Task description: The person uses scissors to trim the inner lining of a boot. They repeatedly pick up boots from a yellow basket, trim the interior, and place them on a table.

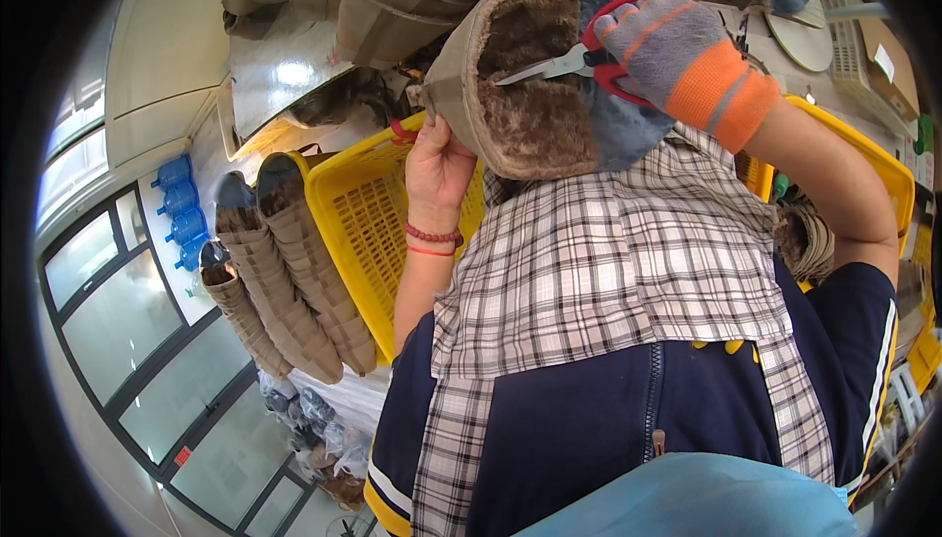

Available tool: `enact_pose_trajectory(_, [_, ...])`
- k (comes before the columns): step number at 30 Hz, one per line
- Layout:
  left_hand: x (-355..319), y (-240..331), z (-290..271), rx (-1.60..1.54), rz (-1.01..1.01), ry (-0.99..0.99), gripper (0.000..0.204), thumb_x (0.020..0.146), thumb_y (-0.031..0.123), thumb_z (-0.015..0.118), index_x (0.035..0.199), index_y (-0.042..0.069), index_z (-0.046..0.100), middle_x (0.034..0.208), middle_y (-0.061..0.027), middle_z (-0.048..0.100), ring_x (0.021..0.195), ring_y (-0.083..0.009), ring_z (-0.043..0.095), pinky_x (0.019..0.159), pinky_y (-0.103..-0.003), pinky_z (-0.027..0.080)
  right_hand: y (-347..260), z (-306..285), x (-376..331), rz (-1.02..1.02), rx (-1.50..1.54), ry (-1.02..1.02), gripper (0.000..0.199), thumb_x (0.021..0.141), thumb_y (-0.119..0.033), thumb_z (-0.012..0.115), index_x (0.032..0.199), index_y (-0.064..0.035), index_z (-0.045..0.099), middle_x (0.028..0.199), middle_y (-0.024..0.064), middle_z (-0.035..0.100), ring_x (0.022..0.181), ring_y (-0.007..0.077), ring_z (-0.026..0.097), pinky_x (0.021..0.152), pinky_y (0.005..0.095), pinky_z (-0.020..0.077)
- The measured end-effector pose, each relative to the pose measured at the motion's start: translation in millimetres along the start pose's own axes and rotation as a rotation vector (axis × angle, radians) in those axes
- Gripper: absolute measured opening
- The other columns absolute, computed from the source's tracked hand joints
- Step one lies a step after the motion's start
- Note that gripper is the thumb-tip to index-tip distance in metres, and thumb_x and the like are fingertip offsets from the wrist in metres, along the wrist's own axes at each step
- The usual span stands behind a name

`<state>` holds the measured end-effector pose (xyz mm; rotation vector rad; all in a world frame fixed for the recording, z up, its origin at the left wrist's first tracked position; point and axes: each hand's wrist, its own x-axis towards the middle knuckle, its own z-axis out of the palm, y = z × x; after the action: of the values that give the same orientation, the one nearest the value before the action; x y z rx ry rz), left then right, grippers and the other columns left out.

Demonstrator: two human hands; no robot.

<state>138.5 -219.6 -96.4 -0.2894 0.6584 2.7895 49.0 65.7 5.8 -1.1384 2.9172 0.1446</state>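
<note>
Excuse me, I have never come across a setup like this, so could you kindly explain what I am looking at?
Of course. There is no robot here, just one person's two hands, seen in a single picture from a wide fisheye camera worn on the head. It looks down, so straight edges bend near the rim.

The bare left hand grips the edge of a brown fur-lined piece. The right hand, in a grey and orange glove, holds red-handled scissors, whose blades point left across the piece's furry opening; I cannot tell whether they touch it.

Just left is a yellow basket, with long stacks of brown pieces beside it. More brown pieces lie across the top. The person wears a checked apron.
</note>
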Motion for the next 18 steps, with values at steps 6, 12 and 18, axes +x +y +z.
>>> enact_pose_trajectory(6, [6,-3,11,0.012,-0.004,-0.027,0.037,0.09,0.009,0.052,0.126,0.002,0.045,0.128,-0.0099,0.051,0.118,-0.0223,0.048,0.103,-0.038,0.037,32,11,-42,0.254,0.43,0.258,0.052,0.065,-0.042,0.076,0.099,-0.006,0.059,0.081,0.009,0.061,0.074,0.0233,0.06,0.067,0.0314,0.0484])
enact_pose_trajectory(12, [33,-28,35,-0.002,-0.122,-0.047,0.037,0.091,0.008,0.051,0.127,0.002,0.044,0.129,-0.0087,0.05,0.12,-0.0215,0.047,0.105,-0.038,0.034,1,20,-71,0.583,0.801,0.26,0.043,0.072,-0.028,0.075,0.101,-0.0021,0.058,0.083,0.0111,0.062,0.076,0.0226,0.061,0.07,0.0295,0.0485])
enact_pose_trajectory(18, [50,-45,33,0.037,-0.204,-0.029,0.039,0.091,0.008,0.052,0.128,0.003,0.043,0.129,-0.0083,0.05,0.12,-0.0218,0.046,0.106,-0.038,0.034,4,30,-92,0.364,0.325,0.141,0.026,0.075,-0.032,0.065,0.093,-0.0129,0.063,0.084,0.0075,0.066,0.08,0.023,0.064,0.069,0.0333,0.051])
